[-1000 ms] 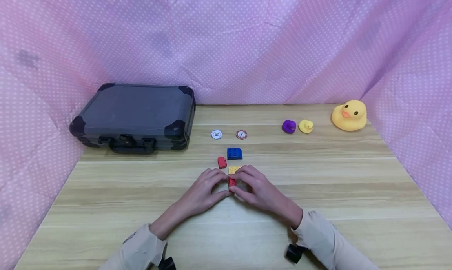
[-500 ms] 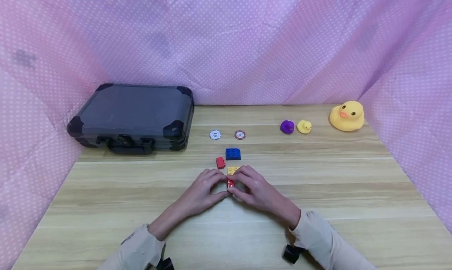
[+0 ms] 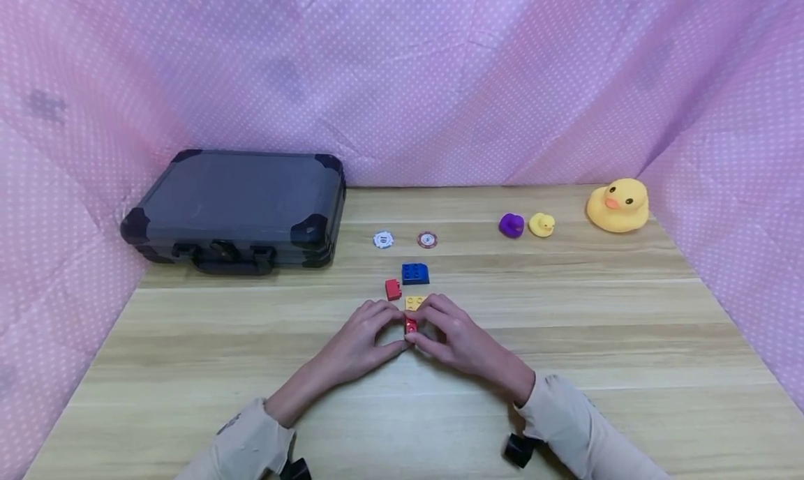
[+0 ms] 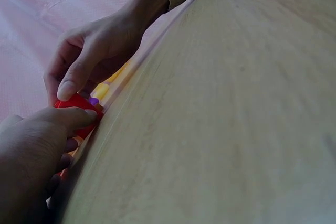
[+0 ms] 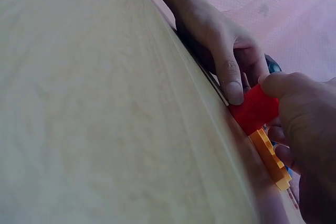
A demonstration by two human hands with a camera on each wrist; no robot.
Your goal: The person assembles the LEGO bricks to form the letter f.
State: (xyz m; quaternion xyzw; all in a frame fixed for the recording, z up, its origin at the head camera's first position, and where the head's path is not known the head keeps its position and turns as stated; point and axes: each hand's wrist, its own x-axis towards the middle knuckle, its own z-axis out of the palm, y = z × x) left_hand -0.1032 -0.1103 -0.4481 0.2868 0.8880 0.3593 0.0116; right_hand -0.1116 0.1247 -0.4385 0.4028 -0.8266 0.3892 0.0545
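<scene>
A small red brick (image 3: 411, 326) sits on the near end of a flat yellow plate (image 3: 414, 303) lying on the wooden table (image 3: 565, 326). My left hand (image 3: 370, 330) and right hand (image 3: 440, 330) meet over it and both pinch it with curled fingers. In the right wrist view the red brick (image 5: 255, 109) stands on the yellow plate (image 5: 270, 158), with a left thumb (image 5: 229, 80) against it. In the left wrist view the red brick (image 4: 76, 103) shows between both hands.
Just beyond the hands lie another red brick (image 3: 393, 289) and a blue brick (image 3: 415, 273). Two poker chips (image 3: 384, 240) (image 3: 428, 240) lie farther back. A dark case (image 3: 235, 204) stands back left. A purple duck (image 3: 511, 225), a small yellow duck (image 3: 541, 225) and a big yellow duck (image 3: 618, 205) stand back right.
Nothing has visibly moved on the table; both hands stay pinched on the red brick. The view has shifted a little.
</scene>
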